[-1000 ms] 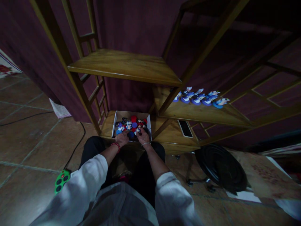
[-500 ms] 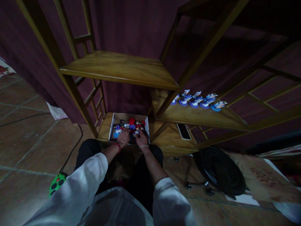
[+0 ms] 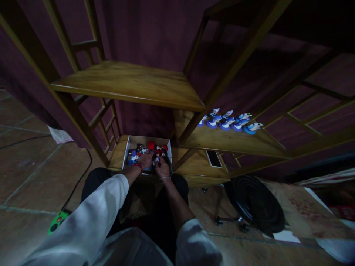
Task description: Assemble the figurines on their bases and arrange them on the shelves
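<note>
A shallow white cardboard box [image 3: 125, 154] sits on the low shelf in front of my knees. Inside lie several small figurines [image 3: 134, 158] in black, red, white and blue, some with round bases. My left hand [image 3: 145, 160], with a red bead bracelet, reaches into the middle of the box. Its fingers are drawn together among the figurines, and what they grip is hidden. My right hand [image 3: 163, 168], wearing a pale bracelet, is at the box's right side. Its thumb and fingers close on a small dark-and-white figurine [image 3: 157, 160].
Several blue-and-white figurines [image 3: 226, 122] stand in rows on a wooden shelf [image 3: 222, 140] at the right. Below it lies a phone [image 3: 213, 159]. Above the box juts another shelf [image 3: 130, 81]. A black round stool [image 3: 255, 207] and a green power strip [image 3: 57, 221] are on the floor.
The whole view has shifted, so the box and shelves appear slightly left and lower. Both hands remain in the box; the right hand's fingers have turned inward around a figurine.
</note>
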Demonstrator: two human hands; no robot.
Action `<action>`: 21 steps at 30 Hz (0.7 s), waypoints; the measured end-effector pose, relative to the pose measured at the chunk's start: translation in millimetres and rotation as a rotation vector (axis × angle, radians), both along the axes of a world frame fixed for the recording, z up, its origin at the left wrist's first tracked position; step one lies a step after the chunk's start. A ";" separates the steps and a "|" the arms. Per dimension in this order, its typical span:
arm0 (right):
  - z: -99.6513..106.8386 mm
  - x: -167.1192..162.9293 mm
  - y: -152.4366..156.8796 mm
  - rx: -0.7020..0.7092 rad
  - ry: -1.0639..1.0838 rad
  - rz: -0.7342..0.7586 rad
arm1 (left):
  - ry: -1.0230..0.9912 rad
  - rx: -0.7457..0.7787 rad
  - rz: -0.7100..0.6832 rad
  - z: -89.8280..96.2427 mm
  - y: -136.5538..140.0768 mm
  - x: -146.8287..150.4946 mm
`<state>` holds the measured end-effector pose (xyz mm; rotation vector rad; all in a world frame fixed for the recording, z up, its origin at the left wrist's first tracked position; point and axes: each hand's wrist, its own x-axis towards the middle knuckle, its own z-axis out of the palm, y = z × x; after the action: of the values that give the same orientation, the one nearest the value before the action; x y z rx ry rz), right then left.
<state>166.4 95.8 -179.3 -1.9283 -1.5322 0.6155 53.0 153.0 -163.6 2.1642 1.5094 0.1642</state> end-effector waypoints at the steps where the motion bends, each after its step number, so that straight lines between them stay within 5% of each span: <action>1: 0.7 0.0 -0.6 0.003 0.001 0.003 | 0.000 -0.003 -0.002 -0.9 1.9 0.8; 21: -7.9 -0.5 -1.6 0.048 0.086 -0.039 | -0.313 -0.032 0.142 -6.5 6.2 3.8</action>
<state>165.9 94.1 -187.2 -1.8673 -1.4402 0.6309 56.8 159.2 -170.1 1.9002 1.4696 0.4988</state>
